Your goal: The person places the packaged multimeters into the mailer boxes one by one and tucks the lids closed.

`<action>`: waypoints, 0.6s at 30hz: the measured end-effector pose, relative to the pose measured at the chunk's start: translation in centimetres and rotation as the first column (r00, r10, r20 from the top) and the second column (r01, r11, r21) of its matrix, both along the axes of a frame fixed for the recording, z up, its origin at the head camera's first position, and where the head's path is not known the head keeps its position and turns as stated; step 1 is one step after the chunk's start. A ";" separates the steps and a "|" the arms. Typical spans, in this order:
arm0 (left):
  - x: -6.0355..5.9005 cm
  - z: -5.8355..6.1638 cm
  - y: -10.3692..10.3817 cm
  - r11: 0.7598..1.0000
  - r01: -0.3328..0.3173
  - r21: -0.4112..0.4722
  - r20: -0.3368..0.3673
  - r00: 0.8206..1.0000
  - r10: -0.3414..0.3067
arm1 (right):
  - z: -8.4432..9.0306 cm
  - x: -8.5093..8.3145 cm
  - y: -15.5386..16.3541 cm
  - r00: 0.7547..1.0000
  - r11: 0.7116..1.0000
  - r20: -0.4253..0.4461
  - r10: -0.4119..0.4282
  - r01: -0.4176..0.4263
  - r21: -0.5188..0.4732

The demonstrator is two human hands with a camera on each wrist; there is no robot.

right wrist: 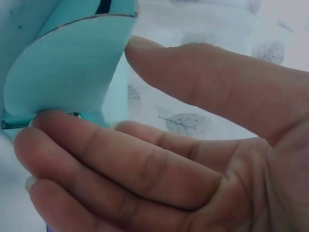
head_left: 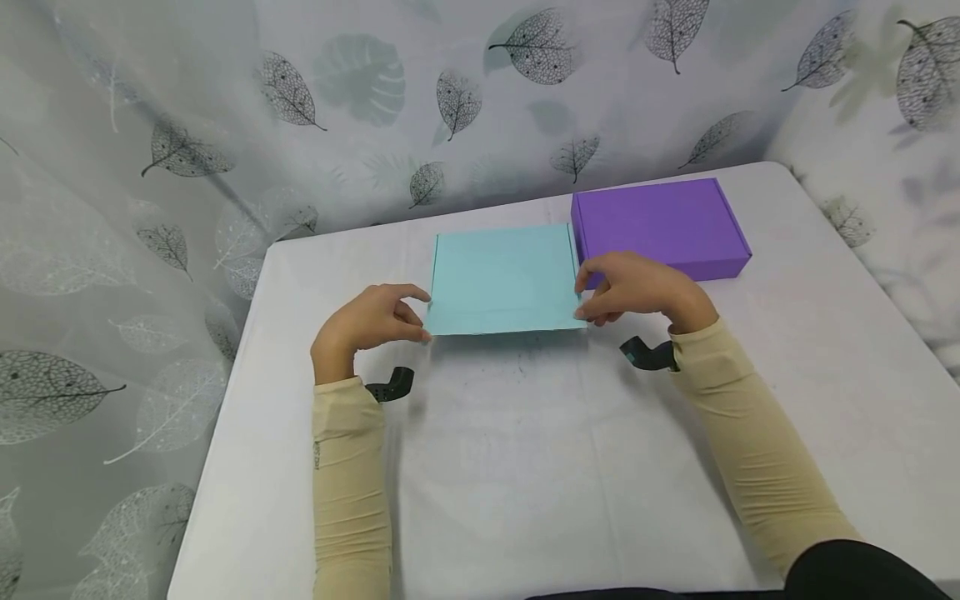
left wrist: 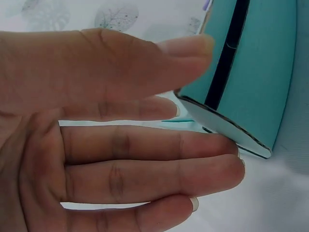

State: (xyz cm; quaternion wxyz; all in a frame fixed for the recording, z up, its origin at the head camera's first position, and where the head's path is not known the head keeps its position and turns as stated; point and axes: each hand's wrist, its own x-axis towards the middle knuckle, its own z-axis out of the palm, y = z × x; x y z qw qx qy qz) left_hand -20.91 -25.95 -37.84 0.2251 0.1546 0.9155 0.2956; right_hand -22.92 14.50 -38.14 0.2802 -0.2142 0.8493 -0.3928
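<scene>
A light teal cardboard box (head_left: 502, 279) lies on the white-covered table, its flat lid uppermost. At its near left corner my left hand (head_left: 360, 321) pinches the edge, thumb on top and fingers lower down. My right hand (head_left: 637, 287) grips the near right corner in the same way. In the right wrist view, a rounded side flap (right wrist: 67, 67) stands out from the lid between thumb and fingers. A dark slit runs between two teal panels in the left wrist view, beside a pale flap (left wrist: 227, 128) at the left fingertips. The box's inside is hidden.
A purple box (head_left: 660, 225) lies shut behind and right of the teal one, close to it. Black wrist mounts (head_left: 648, 354) jut out below both hands. Leaf-printed curtains (head_left: 457, 104) hang behind the table (head_left: 510, 467) and along both sides.
</scene>
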 end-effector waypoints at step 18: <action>-0.8 -0.8 0.3 1.000 -0.010 0.010 0.001 1.000 0.010 | -0.9 -0.3 -0.3 0.999 0.998 0.007 -0.048 0.047 0.037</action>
